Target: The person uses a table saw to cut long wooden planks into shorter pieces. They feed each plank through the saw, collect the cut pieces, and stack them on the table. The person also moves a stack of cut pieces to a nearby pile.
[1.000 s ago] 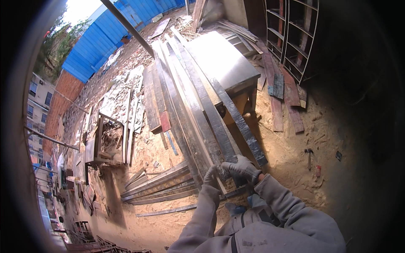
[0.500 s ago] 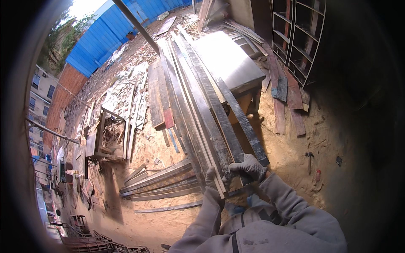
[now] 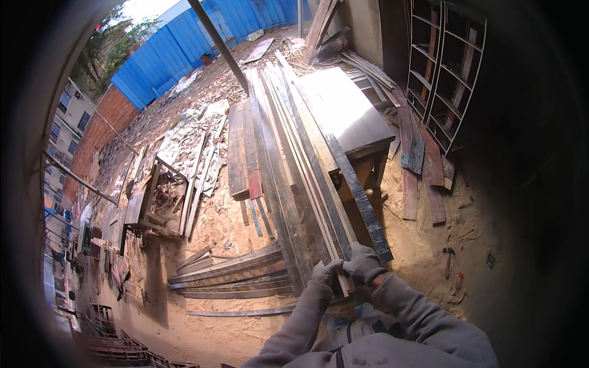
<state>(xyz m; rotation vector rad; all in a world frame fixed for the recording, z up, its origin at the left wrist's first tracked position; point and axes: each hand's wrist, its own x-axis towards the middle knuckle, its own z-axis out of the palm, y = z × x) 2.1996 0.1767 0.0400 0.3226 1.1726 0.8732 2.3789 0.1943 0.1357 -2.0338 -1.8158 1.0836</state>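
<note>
Both my hands wear grey knit gloves and meet at the near end of a stack of long planks. My left hand (image 3: 327, 272) is closed round the end of some narrow pale-edged boards (image 3: 315, 216). Close beside it, my right hand (image 3: 364, 265) is closed on the same board ends, its fingers partly hidden. To the left lies a wide weathered plank (image 3: 293, 236). On the right a dark grey plank (image 3: 363, 205) slants past my right hand without being held. The far ends of the boards rest beside a table with a shiny metal top (image 3: 346, 113).
A pile of long beams (image 3: 230, 274) lies on the sandy ground at left. A hammer (image 3: 448, 260) and a small red object (image 3: 459, 281) lie at right. A metal rack (image 3: 451, 67), loose reddish boards (image 3: 432, 165) and a slanting pole (image 3: 219, 46) stand or lie farther off.
My left hand has come up from the side of the boards to beside my right hand. The held boards now show their narrow edges rather than a broad face. The view has shifted slightly.
</note>
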